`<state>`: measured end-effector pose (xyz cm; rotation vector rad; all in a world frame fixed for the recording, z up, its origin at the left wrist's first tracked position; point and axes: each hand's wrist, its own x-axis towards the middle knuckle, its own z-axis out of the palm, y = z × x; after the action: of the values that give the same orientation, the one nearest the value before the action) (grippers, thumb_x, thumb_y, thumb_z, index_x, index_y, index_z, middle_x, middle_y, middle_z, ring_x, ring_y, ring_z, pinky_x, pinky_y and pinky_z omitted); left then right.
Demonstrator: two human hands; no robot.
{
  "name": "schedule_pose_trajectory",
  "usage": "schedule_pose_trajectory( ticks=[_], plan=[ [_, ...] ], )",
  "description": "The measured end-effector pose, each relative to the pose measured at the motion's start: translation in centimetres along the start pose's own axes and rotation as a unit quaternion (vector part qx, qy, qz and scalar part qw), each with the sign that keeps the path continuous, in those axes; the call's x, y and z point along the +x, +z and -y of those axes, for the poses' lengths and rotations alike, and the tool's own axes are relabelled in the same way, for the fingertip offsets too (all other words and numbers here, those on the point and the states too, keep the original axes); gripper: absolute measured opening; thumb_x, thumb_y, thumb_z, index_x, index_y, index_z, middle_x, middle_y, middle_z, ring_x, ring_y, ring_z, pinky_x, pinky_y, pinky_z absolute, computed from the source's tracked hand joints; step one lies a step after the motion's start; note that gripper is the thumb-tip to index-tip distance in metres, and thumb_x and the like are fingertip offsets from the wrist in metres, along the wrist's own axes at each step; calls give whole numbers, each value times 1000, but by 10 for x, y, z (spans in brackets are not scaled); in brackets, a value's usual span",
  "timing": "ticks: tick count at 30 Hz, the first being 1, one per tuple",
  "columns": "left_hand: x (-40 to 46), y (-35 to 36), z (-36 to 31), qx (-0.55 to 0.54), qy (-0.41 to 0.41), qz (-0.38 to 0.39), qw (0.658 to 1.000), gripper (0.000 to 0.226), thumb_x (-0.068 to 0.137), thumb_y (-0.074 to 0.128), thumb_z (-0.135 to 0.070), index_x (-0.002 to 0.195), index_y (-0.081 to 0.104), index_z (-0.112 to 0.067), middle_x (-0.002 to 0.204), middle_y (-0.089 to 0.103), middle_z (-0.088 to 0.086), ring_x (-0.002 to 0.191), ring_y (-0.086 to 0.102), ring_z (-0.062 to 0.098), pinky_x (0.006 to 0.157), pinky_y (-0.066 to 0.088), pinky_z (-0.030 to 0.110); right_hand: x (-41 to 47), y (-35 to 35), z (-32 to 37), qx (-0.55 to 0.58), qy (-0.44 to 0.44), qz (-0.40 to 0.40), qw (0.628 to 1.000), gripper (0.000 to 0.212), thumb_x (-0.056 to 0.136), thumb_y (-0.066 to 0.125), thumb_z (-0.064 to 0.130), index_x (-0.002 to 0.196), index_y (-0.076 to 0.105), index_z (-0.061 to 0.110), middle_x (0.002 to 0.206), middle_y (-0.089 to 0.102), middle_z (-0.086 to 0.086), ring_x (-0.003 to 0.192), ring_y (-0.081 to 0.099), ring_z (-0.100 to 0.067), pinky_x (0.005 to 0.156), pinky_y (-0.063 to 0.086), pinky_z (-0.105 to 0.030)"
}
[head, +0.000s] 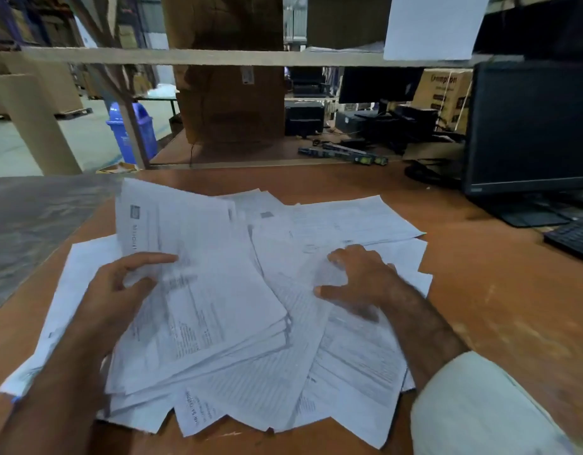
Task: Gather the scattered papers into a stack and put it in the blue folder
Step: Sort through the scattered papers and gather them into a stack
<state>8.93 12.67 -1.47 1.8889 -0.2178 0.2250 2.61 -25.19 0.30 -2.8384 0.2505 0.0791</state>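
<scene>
White papers (pixel 333 224) with grey print, reddish-brown table (pixel 480 290), blue bin (pixel 132 133), black monitor (pixel 529 126).

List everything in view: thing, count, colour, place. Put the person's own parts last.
papers: many, too overlapped to count, white with print, spread over the near table
held sheaf of papers: one, white, lifted at the left of the pile
table: one, brown, under the papers
monitor: one, black, far right
keyboard: one, black, right edge, partly cut off
bin: one, blue, on the floor behind, left
cardboard boxes: several, brown, behind the table
blue folder: not seen
left hand: grips the held sheaf
right hand: fingers curled, pressing on the spread papers
sleeve: white, right forearm
</scene>
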Motion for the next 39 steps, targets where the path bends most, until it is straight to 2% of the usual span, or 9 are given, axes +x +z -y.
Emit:
schedule_pose_trajectory(
  ticks=[4,11,16,22,25,26,31,34,39],
  plan=[
    [0,-5,6,38,8,21,999,34,99,60,-3,101,80,-31,137,63,-6,127,56,26,105,49,50,1,-2,-8,-24,12,52,998,96,78,48,88,157,26,38,168,19,7,153,21,-25,118,16,-57],
    [-5,-7,-2,-92,-12,-20,995,31,98,58,3,104,79,-19,141,61,-3,121,62,25,94,54,45,0,-2,-3,-81,99,-36,991,86,84,33,88,149,44,33,159,38,-1,145,34,-30,114,24,-57],
    [-4,-17,-10,-161,-34,-43,985,32,95,59,6,107,78,-18,132,69,1,116,68,29,90,58,42,3,6,13,98,-71,-67,990,89,83,56,78,154,39,26,158,42,2,141,40,-20,114,33,-39],
    [-9,-39,-23,-210,-14,-55,976,29,95,63,-2,114,74,-20,130,70,-3,110,71,19,76,62,25,18,9,55,-2,-158,-6,987,90,78,76,59,152,28,45,146,53,2,130,51,-25,102,47,-43],
    [-7,-47,-25,-219,-11,-73,973,33,94,61,3,121,71,-14,133,66,-6,107,70,13,69,62,21,13,-11,36,57,-161,48,984,73,79,83,34,140,46,51,137,54,20,122,51,-8,88,43,-17],
    [-5,-47,-24,-215,-13,-83,973,35,94,61,4,122,70,-13,134,65,-5,105,71,11,67,61,20,9,-18,28,65,-167,78,981,67,82,82,27,137,52,50,136,51,26,120,47,-2,85,36,-8],
    [-2,-33,-25,-170,-5,-49,984,32,94,64,1,106,77,-26,121,73,-6,109,72,13,83,58,26,-6,-39,-2,63,-161,117,978,55,94,69,13,138,57,44,138,45,30,124,39,5,98,28,-10],
    [-6,-13,-33,-194,-25,-21,980,28,94,61,7,107,76,-13,111,77,-4,96,75,11,69,60,22,-8,-38,-12,36,-149,75,985,44,101,59,18,139,58,39,142,49,24,132,44,-1,108,29,-18],
    [-7,2,-14,-162,-30,0,986,30,92,64,6,101,80,-18,122,73,-9,114,68,16,81,59,25,-14,-53,-20,87,-105,-32,990,44,105,40,7,134,66,29,142,57,14,131,48,-6,107,34,-18]
  ],
)
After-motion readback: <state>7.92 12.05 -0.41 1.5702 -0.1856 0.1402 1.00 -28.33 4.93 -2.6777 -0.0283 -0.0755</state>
